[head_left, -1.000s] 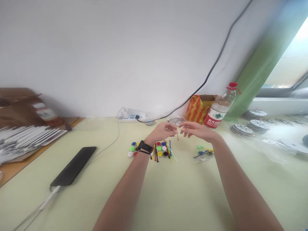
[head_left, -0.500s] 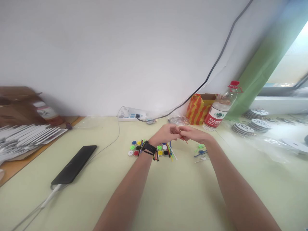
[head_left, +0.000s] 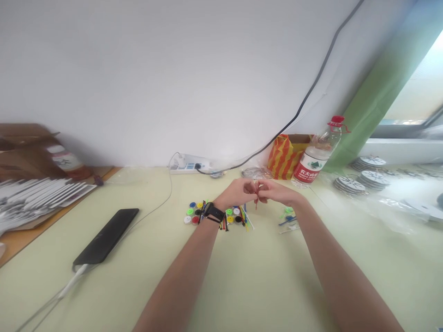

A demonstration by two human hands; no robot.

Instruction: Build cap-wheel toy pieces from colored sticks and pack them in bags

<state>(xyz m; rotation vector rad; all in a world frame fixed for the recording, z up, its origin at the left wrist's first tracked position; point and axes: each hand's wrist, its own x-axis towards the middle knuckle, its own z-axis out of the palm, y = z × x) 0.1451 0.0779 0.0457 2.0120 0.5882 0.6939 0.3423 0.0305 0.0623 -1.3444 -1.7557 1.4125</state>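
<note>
My left hand, with a black watch on the wrist, meets my right hand above the table. Both sets of fingertips pinch a thin red cable tie, whose end hangs down between them; the rest is hidden by the fingers. Below and around my left wrist lie small round pieces in several colours, such as a red one and a yellow one. Coloured cable ties are spread among them. A small pile of blue, green and white ties lies beside my right forearm.
A phone with a charging cable lies at left. By the wall are a power strip, a striped bag and a large water bottle. Stacked discs stand at right, white packets at far left.
The red cable tie has turned from slanting right to hanging nearly straight down. My fingers have shifted slightly around it; both forearms stay almost in place.
</note>
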